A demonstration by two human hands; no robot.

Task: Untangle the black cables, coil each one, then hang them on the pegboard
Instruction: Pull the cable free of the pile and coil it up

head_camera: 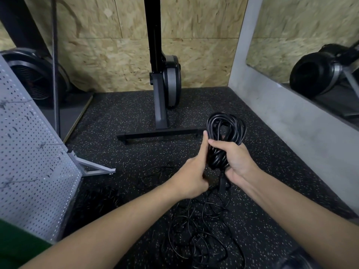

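A thick black cable, wound into a coil, is held upright above the floor. My right hand grips the lower part of the coil. My left hand presses against its left side, fingers closed on the strands. The cable's plug end hangs below my right hand. On the speckled floor lies a tangle of thin black cables, with another loose cable further left. The grey pegboard stands tilted at the left.
A black exercise machine with a flat foot bar stands on the floor straight ahead. A fan-like machine sits behind the pegboard. At the right, a grey ledge runs under a mirror. The pegboard's metal foot juts onto the floor.
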